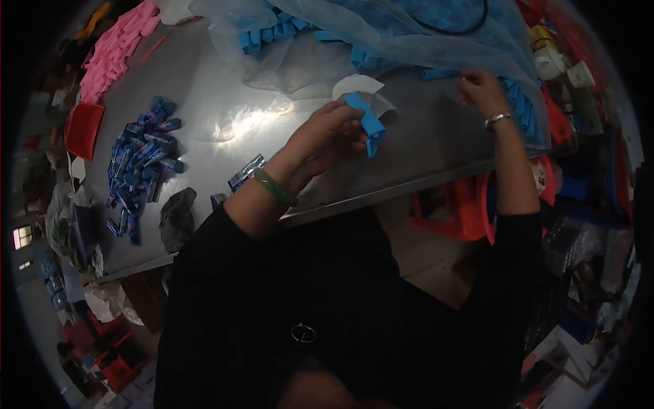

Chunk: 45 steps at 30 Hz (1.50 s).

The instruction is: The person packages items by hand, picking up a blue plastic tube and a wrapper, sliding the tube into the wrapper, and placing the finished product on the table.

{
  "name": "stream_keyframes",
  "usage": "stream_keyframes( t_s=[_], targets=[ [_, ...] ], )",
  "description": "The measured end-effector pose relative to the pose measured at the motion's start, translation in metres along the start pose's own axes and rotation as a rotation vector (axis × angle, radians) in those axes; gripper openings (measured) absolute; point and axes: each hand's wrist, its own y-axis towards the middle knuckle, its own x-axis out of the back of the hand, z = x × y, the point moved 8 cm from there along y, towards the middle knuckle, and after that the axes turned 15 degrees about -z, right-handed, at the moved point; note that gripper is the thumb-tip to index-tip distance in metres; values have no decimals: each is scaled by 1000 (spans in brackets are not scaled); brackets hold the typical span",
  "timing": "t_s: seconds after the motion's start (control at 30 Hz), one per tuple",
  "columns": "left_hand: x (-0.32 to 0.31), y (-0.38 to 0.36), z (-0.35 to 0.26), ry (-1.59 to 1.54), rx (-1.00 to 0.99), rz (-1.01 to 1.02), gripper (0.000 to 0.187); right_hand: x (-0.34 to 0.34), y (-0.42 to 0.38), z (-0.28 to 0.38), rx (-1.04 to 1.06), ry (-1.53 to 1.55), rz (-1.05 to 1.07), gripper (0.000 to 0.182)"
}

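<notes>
My left hand [332,135], with a green bangle at its wrist, is closed on a blue folded strip [371,124], pinched between thumb and fingers above the metal table [409,136]. Behind the strip lie white paper pieces [359,86]. My right hand [481,93], wearing a metal bracelet, is over the far right of the table with its fingers curled together. I cannot tell what, if anything, is in those fingers. Close by are a blue roll [439,73] and a row of similar blue rolls [521,109] partly under clear plastic.
A heap of small dark-blue packets [142,160] and a dark crumpled cloth [178,219] lie left. Silver-blue wrappers [246,172] sit by my left forearm. Pink rolls [117,51] and a red scoop-like container [84,131] are far left. A red stool [446,211] stands below the table edge.
</notes>
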Motion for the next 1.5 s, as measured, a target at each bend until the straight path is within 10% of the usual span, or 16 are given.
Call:
stream_keyframes(
  t_s=[0.23, 0.53, 0.83, 0.97, 1.23, 1.5],
  targets=[
    [9, 4, 13, -291, 161, -127, 22, -55, -133, 131, 139, 286, 418, 11],
    [-5, -4, 13, -371, 142, -14, 25, -80, -166, 165, 706, 99, 266, 16],
    [-3, -1, 22, -482, 286, 62, 26, -74, -148, 152, 604, 183, 243, 20],
    [-2, -1, 22, -510, 310, 100, 26, -20, -61, 93, 663, -266, -236, 22],
    [-6, -8, 23, -481, 306, -10, 23, -13, 4, -1, 711, -660, -413, 27],
    [-7, -3, 26, -441, 264, 47, 30, -50, -129, 130, 368, 210, 160, 14]
  ],
)
